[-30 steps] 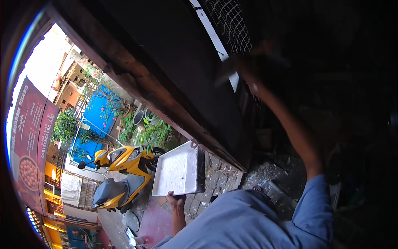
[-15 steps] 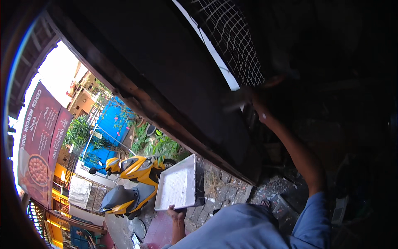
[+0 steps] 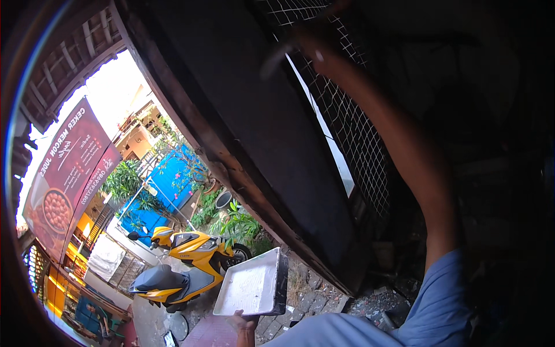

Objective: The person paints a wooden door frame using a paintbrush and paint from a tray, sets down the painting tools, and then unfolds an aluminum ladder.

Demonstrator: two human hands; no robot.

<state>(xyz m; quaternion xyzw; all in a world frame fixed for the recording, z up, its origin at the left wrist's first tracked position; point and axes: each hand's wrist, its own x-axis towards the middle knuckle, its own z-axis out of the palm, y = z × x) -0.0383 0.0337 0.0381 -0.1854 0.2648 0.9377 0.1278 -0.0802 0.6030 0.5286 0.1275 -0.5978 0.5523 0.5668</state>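
Scooter (image 3: 193,280) behind tray (image 3: 281,283) in left grip (image 3: 245,321), panel (image 3: 243,110) behind blurred tool (image 3: 274,61) in right grip (image 3: 311,48)

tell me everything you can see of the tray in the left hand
The tray is a shallow, roughly rectangular pan with low raised sides, whitish inside and dark on the outer wall at its right, where pale marks show. Its material is unclear. The floor inside looks streaky white, perhaps coated. Its open face is turned toward the camera. The left hand grips it at the lower edge, over the paved ground, and it partly overlaps the yellow scooter in the view.
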